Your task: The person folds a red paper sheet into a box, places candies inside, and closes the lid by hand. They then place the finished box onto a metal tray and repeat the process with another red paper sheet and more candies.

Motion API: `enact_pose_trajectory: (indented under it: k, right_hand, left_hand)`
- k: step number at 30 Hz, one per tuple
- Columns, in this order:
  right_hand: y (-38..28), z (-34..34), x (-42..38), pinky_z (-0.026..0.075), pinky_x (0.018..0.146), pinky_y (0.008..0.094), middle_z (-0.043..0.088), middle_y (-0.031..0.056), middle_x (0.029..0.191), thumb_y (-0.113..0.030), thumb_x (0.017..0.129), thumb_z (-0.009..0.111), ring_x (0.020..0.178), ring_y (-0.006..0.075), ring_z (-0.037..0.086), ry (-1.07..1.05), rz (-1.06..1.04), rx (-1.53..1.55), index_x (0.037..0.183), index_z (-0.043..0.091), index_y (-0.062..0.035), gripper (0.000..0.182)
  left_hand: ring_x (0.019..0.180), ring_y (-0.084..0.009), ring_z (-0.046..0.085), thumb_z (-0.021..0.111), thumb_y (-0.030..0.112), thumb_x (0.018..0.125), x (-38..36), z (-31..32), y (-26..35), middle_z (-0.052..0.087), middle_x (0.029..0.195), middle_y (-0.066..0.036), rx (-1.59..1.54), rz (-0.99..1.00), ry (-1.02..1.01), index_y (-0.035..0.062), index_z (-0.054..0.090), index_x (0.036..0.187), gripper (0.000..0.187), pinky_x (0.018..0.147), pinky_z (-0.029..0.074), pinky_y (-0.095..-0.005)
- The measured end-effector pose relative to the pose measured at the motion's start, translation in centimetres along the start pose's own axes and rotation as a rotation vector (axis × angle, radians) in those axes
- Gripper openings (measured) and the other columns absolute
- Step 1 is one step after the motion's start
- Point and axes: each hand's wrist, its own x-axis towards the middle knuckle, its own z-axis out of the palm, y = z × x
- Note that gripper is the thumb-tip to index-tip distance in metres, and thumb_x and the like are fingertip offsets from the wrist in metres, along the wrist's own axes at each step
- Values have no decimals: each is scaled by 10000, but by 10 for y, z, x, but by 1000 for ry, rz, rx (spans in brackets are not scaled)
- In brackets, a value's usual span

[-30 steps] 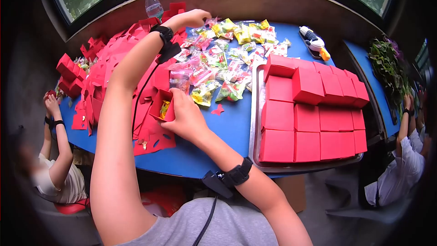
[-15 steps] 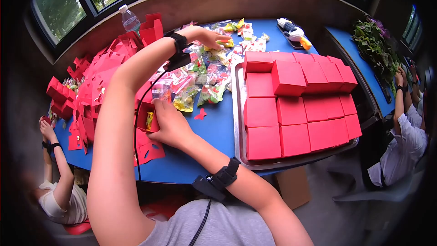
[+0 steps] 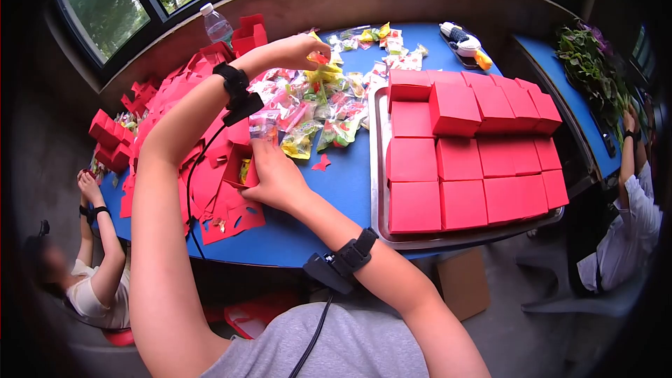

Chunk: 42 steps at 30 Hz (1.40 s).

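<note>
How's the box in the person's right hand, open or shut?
Open: the red box in the right hand shows its inside, where something yellow sits.

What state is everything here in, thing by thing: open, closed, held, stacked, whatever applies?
Red box: open, held, a yellow packet inside
Right hand: gripping that box
Left hand: fingers bent over the packets; grip unclear
Wrapped packets: loose, spread in a heap
Boxes on the tray: visible faces closed, packed in rows
Metal tray: mostly covered
Bottle: upright, capped
Red card pieces: heaped
</note>
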Motion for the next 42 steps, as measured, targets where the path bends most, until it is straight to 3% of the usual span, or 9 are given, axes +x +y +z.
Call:
enact_pose_trajectory:
  k: [5, 7, 10, 22, 24, 31, 33, 37, 42]
  right_hand:
    - [-1, 0, 1, 403, 913, 392, 477, 214, 1123, -229, 554, 760, 1071, 356, 467, -17, 6, -9, 1200, 356, 41, 809]
    - [-1, -1, 1, 404, 910, 392, 478, 214, 1122, -228, 559, 756, 1064, 359, 468, -14, 1, -16, 1197, 354, 39, 800]
    - [-1, 0, 0, 405, 906, 391, 478, 215, 1121, -228, 562, 755, 1060, 359, 471, -9, -5, -19, 1195, 355, 40, 795]
    - [-1, 2, 1, 404, 896, 398, 485, 221, 1098, -216, 556, 755, 1039, 367, 478, -2, -23, -11, 1180, 362, 41, 780]
    - [0, 2, 1, 405, 893, 400, 485, 223, 1093, -211, 553, 756, 1037, 370, 477, 0, -16, -11, 1169, 366, 39, 770]
    - [-5, -1, 1, 431, 819, 410, 540, 221, 993, -203, 539, 766, 970, 378, 519, 23, -4, 64, 1100, 403, 16, 704]
    - [-5, -1, 4, 437, 818, 409, 549, 228, 992, -212, 545, 773, 955, 375, 531, 11, 37, 87, 1080, 409, 14, 685]
    - [2, 5, 7, 445, 825, 426, 547, 226, 1004, -235, 525, 790, 975, 376, 528, 14, 26, 89, 1019, 401, 21, 679]
    - [3, 2, 5, 440, 837, 399, 544, 187, 1018, -232, 512, 788, 970, 351, 530, -65, -26, 168, 1054, 413, -34, 688]
  left_hand:
    - [819, -259, 631, 616, 129, 812, -15, -12, -8, 639, 852, -148, 79, -202, 44, -3, 578, 897, 162, 729, 491, -334]
    - [804, -187, 637, 563, 231, 886, -15, -8, -17, 642, 838, -117, -367, -320, 61, -6, 548, 930, 242, 710, 493, -298]
    - [813, -147, 633, 523, 294, 912, -17, -3, -17, 634, 841, -83, -452, -448, 191, 1, 515, 952, 295, 705, 491, -268]
    - [783, -190, 668, 464, 170, 934, 1, -11, 3, 632, 912, -125, -566, -422, 140, -7, 514, 1072, 230, 665, 519, -268]
    - [748, -172, 667, 464, 160, 933, 12, -4, 6, 629, 872, -89, -474, -261, 194, -4, 519, 1064, 218, 653, 528, -265]
    - [722, -112, 621, 570, 79, 861, -69, -65, 78, 624, 765, -68, -298, -125, 29, -21, 586, 879, 104, 620, 492, -256]
    - [695, -129, 610, 615, 16, 773, -116, -91, 113, 625, 736, -74, -192, -280, 59, -15, 604, 840, 75, 633, 483, -267]
    - [702, -263, 600, 594, -35, 717, -184, -69, 122, 616, 757, -110, 0, -231, 0, 1, 615, 817, 109, 639, 471, -336]
    - [687, -240, 602, 616, -28, 669, -197, -13, 128, 619, 735, -107, -257, -296, -153, -6, 612, 794, 127, 641, 470, -323]
